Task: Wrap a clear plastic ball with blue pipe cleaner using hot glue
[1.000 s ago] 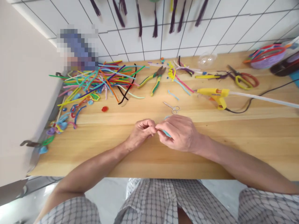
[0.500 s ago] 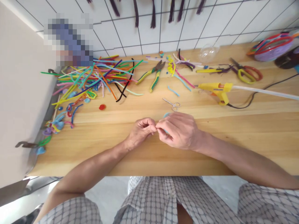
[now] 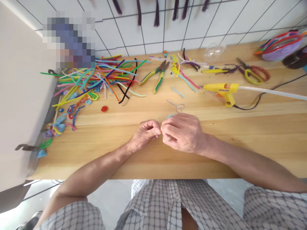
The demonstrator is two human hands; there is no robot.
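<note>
My left hand (image 3: 146, 134) is closed in a pinch, thumb against forefinger, just above the wooden table. What its fingertips hold is too small to make out. Right beside it, my right hand (image 3: 182, 132) is closed too, its fingertips almost touching those of the left. A bit of a light blue pipe cleaner (image 3: 170, 116) shows at the upper edge of my right hand; the rest is hidden by the fingers. Just beyond the right hand lie small silver scissors (image 3: 178, 107), with a short blue pipe cleaner piece (image 3: 177, 92) farther back.
A heap of coloured pipe cleaners (image 3: 103, 78) covers the back left, near a red cap (image 3: 104, 109). Green-and-yellow pliers (image 3: 158, 76) lie at the back middle. To the right are a yellow glue gun (image 3: 223, 91) with its cord, larger scissors (image 3: 253, 73) and a clear plastic dome (image 3: 214, 52).
Both hands stay fingertip to fingertip. The right hand's fingers have curled slightly, and the blue seen between them earlier is now hidden. The view has shifted a little.
</note>
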